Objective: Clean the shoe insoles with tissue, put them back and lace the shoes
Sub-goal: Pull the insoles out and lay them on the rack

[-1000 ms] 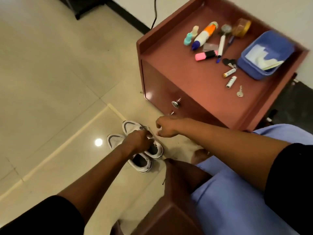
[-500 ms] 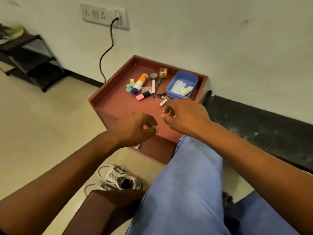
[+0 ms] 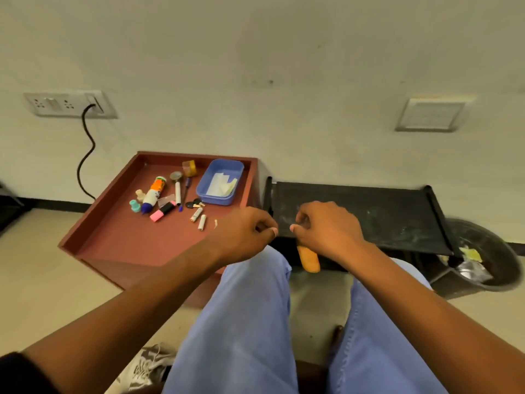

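One white laced shoe point(image 3: 147, 368) lies on the floor at the bottom left, partly hidden behind my left leg; I see no insoles. Folded white tissue point(image 3: 218, 184) lies in a blue tub point(image 3: 205, 196) on the red-brown bedside table point(image 3: 122, 240). My left hand point(image 3: 245, 234) and my right hand point(image 3: 326, 227) hover side by side above my knees, near the table's right corner. Both have their fingers curled and their thumbs pointing toward each other, and nothing shows in either hand.
Markers, a glue bottle, batteries, keys and a tape roll lie on the table left of the tub. A low black rack point(image 3: 369, 211) stands to the right, with a black bin point(image 3: 488, 268) of rubbish beyond it. An orange object point(image 3: 309, 261) lies below my right hand.
Both hands have left the shoes on the floor and risen to knee height, drifting right past the table. The view has tilted up toward the wall.
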Action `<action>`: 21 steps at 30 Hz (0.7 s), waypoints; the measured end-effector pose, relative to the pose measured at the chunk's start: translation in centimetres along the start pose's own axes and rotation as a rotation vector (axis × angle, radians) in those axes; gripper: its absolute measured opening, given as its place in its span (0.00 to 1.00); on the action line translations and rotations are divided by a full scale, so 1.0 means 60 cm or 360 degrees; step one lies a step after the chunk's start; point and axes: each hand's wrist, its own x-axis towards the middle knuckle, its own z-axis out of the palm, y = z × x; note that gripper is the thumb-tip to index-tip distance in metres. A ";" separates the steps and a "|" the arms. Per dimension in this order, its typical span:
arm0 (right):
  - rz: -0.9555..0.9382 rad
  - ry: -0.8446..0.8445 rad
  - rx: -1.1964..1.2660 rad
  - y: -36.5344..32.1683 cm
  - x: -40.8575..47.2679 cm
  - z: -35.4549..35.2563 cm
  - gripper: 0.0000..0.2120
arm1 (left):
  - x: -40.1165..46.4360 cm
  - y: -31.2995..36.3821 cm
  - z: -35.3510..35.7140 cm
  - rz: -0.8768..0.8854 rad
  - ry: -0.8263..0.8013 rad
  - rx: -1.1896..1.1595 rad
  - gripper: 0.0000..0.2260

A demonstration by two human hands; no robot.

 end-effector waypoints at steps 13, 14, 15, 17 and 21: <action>0.0365 -0.0610 -0.0068 0.182 0.074 0.153 0.17 | 0.173 0.019 0.286 -0.0476 -0.0356 0.0174 0.12; 0.0398 -0.0697 -0.0089 0.198 0.083 0.167 0.17 | 0.184 0.010 0.305 -0.0535 -0.0386 0.0194 0.13; 0.0437 -0.0810 -0.0134 0.212 0.092 0.181 0.18 | 0.197 0.001 0.322 -0.0587 -0.0407 0.0192 0.13; 0.0539 -0.0998 -0.0192 0.232 0.108 0.207 0.21 | 0.220 -0.014 0.355 -0.0665 -0.0420 0.0131 0.14; 0.0755 -0.0950 -0.0098 0.249 0.135 0.264 0.27 | 0.251 -0.046 0.421 -0.0797 -0.0418 0.0084 0.17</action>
